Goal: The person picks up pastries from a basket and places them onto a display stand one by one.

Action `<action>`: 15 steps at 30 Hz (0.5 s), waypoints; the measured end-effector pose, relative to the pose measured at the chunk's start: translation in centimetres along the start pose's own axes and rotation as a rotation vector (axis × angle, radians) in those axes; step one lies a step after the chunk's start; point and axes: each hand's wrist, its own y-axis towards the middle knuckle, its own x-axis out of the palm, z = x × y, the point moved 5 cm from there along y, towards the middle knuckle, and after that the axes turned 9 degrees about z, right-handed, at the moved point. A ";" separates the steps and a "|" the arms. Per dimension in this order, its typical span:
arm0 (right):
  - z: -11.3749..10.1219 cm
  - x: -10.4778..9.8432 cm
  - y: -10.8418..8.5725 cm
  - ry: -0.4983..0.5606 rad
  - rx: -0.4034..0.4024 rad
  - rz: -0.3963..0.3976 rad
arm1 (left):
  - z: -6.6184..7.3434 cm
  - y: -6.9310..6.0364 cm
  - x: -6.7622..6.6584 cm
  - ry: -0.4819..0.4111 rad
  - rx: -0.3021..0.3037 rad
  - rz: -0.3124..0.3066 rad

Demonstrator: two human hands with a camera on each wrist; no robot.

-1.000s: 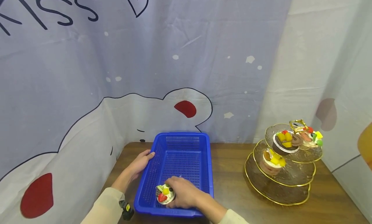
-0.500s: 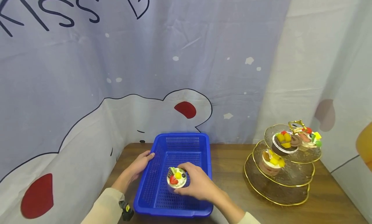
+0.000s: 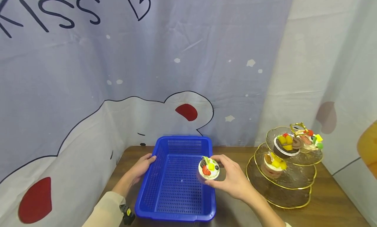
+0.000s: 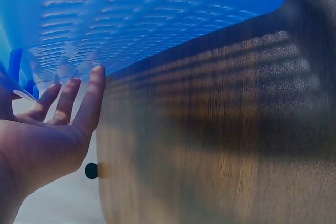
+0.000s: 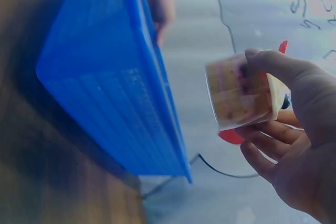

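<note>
My right hand [image 3: 234, 178] grips a clear dessert cup [image 5: 239, 93] between thumb and fingers, above the right rim of a blue plastic basket [image 3: 173, 217]. White cream, a strawberry piece, a yellow cube and a dark berry top this cup. Through its clear wall, the right wrist view shows layered, yellowish cake. On the basket's left side, my left hand [image 3: 141, 168] holds the rim, thumb on top and fingers along the outer wall. The left wrist view has those fingers [image 4: 94, 95] against the slotted side.
A three-tier glass stand [image 3: 294, 199] with gold edges stands at the right. Its top tier bears a dark fruit cup [image 3: 285, 146] and another fruit-topped dessert [image 3: 309, 140]; a mango-topped cup [image 3: 273, 166] sits one tier lower. A curtain [image 3: 165, 56] hangs behind the wooden table [image 3: 232, 155].
My right hand has lifted the dessert cup from low inside the basket and carried it rightward to the right rim. The left hand stays on the basket's left rim.
</note>
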 end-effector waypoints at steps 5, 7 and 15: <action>0.4 -3.0 -0.5 -0.034 -0.001 0.074 | 0.0 0.0 -0.1 -0.016 -0.010 -0.004; 0.7 -4.1 -0.9 -0.057 0.011 0.102 | 0.0 0.0 0.0 -0.024 -0.013 -0.003; 1.2 -8.1 -2.7 -0.191 0.066 0.175 | -0.3 -0.1 0.0 -0.037 -0.017 0.000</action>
